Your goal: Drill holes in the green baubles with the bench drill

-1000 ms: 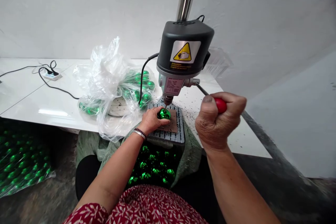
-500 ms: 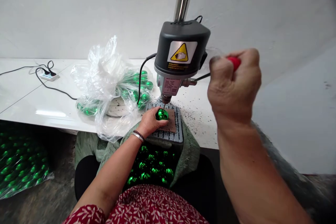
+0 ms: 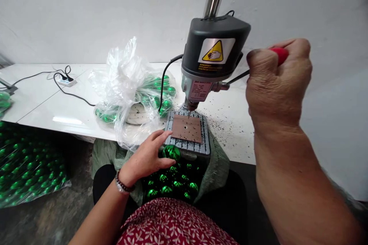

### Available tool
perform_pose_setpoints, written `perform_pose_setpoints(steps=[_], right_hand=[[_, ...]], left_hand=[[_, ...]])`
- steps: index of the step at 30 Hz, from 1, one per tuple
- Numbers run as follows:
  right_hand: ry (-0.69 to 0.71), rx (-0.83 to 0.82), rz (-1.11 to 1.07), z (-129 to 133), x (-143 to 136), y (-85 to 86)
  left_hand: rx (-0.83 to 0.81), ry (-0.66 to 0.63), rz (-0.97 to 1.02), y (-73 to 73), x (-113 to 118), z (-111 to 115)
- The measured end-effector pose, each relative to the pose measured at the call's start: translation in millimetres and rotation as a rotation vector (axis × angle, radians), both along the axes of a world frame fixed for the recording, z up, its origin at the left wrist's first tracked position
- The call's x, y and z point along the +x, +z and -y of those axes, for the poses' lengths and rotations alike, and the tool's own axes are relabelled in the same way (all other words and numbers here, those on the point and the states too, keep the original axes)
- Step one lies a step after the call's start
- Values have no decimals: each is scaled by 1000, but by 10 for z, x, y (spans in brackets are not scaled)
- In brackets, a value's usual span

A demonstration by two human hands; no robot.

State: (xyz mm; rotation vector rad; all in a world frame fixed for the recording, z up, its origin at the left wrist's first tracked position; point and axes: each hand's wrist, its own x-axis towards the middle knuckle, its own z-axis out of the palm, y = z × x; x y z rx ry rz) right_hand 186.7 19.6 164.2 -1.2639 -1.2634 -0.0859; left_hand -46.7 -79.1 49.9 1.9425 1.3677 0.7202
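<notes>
My right hand (image 3: 278,84) is wrapped round the red grip (image 3: 279,56) of the feed lever on a small bench drill press (image 3: 217,49). My left hand (image 3: 148,153) has its thumb and fingers spread apart at the near edge of the drill's base (image 3: 205,147). A shiny green ball (image 3: 171,154) is between them, seemingly loose, above several more green balls (image 3: 166,190) in my lap. On the base lies a brown board (image 3: 186,136) with a small hole, strewn with dark shavings. The drill bit (image 3: 189,114) stands over it.
A clear plastic bag (image 3: 120,80) with green balls lies left of the drill. A power strip (image 3: 66,80) with black plugs sits farther left on the white table (image 3: 37,103). At lower left is a large bag of green balls (image 3: 28,164). Green cloth (image 3: 217,168) hangs below the base.
My left hand has moved off the board toward me and opened, letting go of the green ball. My right hand still grips the lever. The view has shifted, with the drill now farther right.
</notes>
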Motion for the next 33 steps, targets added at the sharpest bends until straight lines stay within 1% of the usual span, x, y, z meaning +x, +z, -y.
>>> perform_pose_setpoints(steps=[1,3,5,6,7,8,10,12,14,17,19,20,22,24,27,28,29,30,32,33], right_hand=[[-2,3,-9,0,-3,0],[1,7,-32,-1,-11,-6],[12,16,-57,-6,-17,-17],[17,21,-64,-9,-17,-23],[21,26,-66,-13,-15,-27],[19,33,-64,-15,-12,-30],[11,36,-51,-16,-3,-33],[11,26,-42,-12,6,-32],[15,12,-47,-4,9,-32],[19,21,-61,3,3,-36],[17,38,-67,4,-5,-40],[16,41,-69,4,-7,-41],[18,35,-70,4,-10,-44],[31,23,-64,4,-8,-48],[38,34,-57,2,-3,-56],[38,40,-58,-1,-2,-59],[39,45,-62,-4,-1,-62],[41,49,-65,-8,0,-66],[40,54,-61,-14,-1,-70],[37,60,-56,-16,-2,-71]], left_hand=[[11,46,9,38,-72,11],[55,202,26,83,-217,-54],[119,403,-14,63,-350,-251],[139,482,-69,24,-407,-395],[140,524,-144,-31,-453,-562],[111,520,-231,-97,-487,-744],[-1,390,-365,-228,-514,-1107],[-47,264,-397,-315,-488,-1407],[-37,181,-373,-341,-428,-1600],[-56,19,-298,-321,-315,-1705],[-74,-34,-238,-324,-246,-1706],[-72,-20,-214,-337,-220,-1696],[-48,84,-193,-374,-200,-1659],[-23,211,-205,-394,-233,-1580],[44,416,-178,-338,-370,-1332],[48,463,-109,-298,-420,-1212],[37,493,9,-251,-464,-1079],[7,500,168,-202,-496,-937],[-80,452,524,-106,-507,-653],[-122,402,676,-63,-484,-524]])
